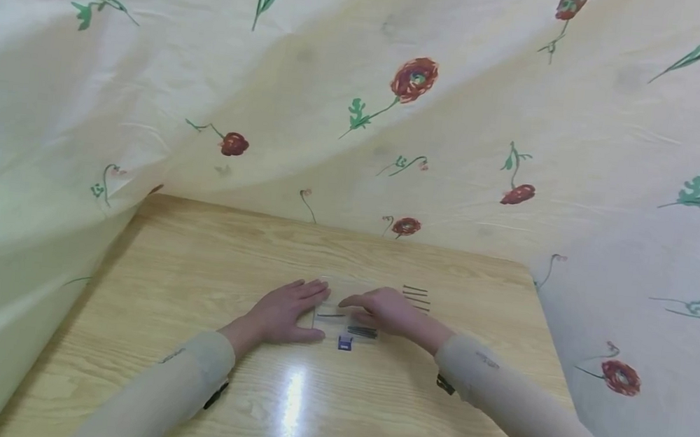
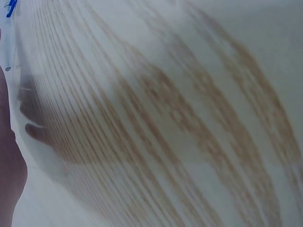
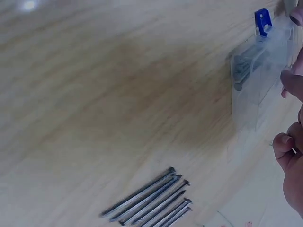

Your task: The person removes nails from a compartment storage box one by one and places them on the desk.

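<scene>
A clear plastic box (image 1: 328,329) with a blue latch (image 1: 345,343) on its near side lies on the table. Several dark nails (image 1: 362,332) are bunched in its right part, and a single nail (image 1: 331,315) lies further left. My left hand (image 1: 286,311) rests flat at the box's left edge, fingers spread and thumb reaching along the near side. Over the box is my right hand (image 1: 384,310), its index finger stretched leftward just above the single nail and other fingers bent. Nothing shows between its fingers. In the right wrist view its fingertips (image 3: 292,81) overlap the box's side.
Several long nails (image 3: 151,198) lie side by side on the wooden table (image 1: 208,247), right of the box. A flowered cloth (image 1: 310,102) hangs behind the table and along both sides. Light glares on the tabletop in front of the box.
</scene>
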Demonstrator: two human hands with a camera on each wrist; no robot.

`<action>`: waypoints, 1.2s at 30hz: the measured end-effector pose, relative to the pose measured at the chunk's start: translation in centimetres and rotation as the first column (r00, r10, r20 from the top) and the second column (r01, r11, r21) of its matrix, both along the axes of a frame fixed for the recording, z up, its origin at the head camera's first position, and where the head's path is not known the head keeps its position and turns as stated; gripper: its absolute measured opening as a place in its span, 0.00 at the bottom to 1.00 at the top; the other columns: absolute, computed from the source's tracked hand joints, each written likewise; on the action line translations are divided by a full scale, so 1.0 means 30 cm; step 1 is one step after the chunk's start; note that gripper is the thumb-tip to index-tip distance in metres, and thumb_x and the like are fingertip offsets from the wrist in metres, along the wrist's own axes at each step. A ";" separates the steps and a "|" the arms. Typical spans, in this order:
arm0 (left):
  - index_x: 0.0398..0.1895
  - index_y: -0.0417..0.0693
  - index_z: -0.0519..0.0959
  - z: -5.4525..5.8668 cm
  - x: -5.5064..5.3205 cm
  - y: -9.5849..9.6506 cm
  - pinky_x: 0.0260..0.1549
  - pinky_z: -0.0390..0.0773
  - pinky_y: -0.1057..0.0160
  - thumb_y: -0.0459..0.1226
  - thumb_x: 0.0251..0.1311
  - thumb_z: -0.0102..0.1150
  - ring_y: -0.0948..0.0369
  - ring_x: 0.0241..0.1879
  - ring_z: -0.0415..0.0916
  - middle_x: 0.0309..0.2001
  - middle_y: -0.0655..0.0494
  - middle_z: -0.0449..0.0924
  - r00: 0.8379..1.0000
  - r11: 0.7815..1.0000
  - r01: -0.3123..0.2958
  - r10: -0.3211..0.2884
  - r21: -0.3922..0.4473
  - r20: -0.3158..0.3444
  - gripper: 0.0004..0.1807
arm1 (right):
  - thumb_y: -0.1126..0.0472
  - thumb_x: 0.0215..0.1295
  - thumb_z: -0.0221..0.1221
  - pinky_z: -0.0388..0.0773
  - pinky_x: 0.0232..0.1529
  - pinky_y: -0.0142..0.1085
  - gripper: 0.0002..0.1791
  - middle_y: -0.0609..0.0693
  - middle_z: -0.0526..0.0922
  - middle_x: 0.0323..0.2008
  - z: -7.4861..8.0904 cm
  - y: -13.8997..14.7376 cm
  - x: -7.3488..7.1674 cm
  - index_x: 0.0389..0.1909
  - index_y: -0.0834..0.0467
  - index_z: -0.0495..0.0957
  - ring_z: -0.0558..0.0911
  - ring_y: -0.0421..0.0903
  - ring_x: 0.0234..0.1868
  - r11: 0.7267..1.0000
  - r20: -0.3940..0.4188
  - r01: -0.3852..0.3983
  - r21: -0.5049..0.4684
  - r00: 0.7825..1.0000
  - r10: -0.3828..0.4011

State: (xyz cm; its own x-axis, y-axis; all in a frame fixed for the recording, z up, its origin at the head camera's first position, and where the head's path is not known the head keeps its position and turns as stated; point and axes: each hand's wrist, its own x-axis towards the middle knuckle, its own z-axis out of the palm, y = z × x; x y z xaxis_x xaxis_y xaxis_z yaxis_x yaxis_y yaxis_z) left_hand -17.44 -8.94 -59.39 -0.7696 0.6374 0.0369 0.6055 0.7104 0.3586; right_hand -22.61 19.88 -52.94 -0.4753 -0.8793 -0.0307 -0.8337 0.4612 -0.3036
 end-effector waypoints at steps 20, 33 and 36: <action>0.86 0.49 0.58 0.018 0.003 0.006 0.84 0.52 0.51 0.72 0.70 0.50 0.56 0.85 0.49 0.86 0.54 0.52 1.000 1.000 0.022 -0.023 0.016 0.017 0.53 | 0.64 0.71 0.70 0.89 0.51 0.34 0.13 0.47 0.93 0.48 -0.031 -0.052 -0.027 0.55 0.55 0.90 0.92 0.42 0.48 0.983 -0.107 -0.179 0.037 0.977 0.182; 0.86 0.49 0.57 0.009 0.002 0.002 0.84 0.51 0.52 0.72 0.70 0.50 0.57 0.85 0.48 0.86 0.55 0.51 1.000 1.000 0.010 -0.010 0.007 0.019 0.53 | 0.61 0.71 0.70 0.88 0.46 0.32 0.05 0.44 0.93 0.40 -0.039 -0.119 -0.030 0.45 0.53 0.90 0.91 0.41 0.40 0.984 -0.163 -0.152 0.097 0.973 0.166; 0.86 0.49 0.58 0.007 0.005 -0.003 0.84 0.51 0.52 0.72 0.70 0.50 0.56 0.85 0.48 0.86 0.54 0.51 1.000 1.000 0.005 -0.005 0.017 0.017 0.53 | 0.61 0.72 0.69 0.88 0.45 0.31 0.05 0.44 0.93 0.40 -0.048 -0.128 -0.031 0.44 0.52 0.90 0.91 0.40 0.40 0.983 -0.177 -0.149 0.110 0.970 0.167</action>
State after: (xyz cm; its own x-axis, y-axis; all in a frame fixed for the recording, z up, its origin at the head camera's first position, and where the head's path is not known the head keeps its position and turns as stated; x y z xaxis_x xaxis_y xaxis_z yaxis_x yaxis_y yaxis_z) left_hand -17.28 -9.04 -59.17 -0.7669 0.6408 0.0343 0.6028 0.7010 0.3812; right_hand -23.52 16.04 -54.38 -0.3357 -0.9410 -0.0430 -0.9359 0.3383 -0.0983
